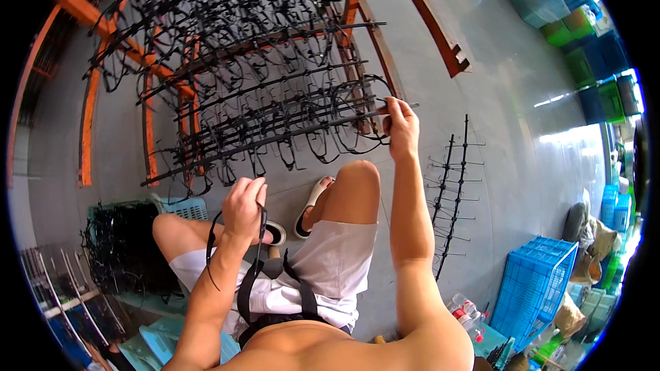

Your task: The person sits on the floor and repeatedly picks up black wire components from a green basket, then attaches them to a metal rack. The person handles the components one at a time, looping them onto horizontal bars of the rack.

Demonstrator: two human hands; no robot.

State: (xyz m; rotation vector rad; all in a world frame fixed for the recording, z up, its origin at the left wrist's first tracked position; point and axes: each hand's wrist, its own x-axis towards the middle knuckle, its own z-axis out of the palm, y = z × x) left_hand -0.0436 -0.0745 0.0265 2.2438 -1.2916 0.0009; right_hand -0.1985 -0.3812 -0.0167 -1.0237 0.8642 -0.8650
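Black rods run across an orange rack in front of me, with thin black spectacle frames [316, 141] hanging from them. My right hand [402, 127] is stretched out to the right end of the nearest rod [275, 139]. Its thumb and fingers are pinched there on a black spectacle frame [375, 140], partly hidden by the fingers. Close to my lap, my left hand [242, 207] is closed around another black spectacle frame [262, 225]. Its slim arms stick out below the fist, beside the wrist.
The orange rack [86, 130] stands ahead, its brown foot [440, 34] reaching right. Two hooked black rods [459, 196] lie on the floor. A blue crate [536, 282] and bottles [467, 315] are at lower right. Left of my knee is a heap of black frames [130, 251].
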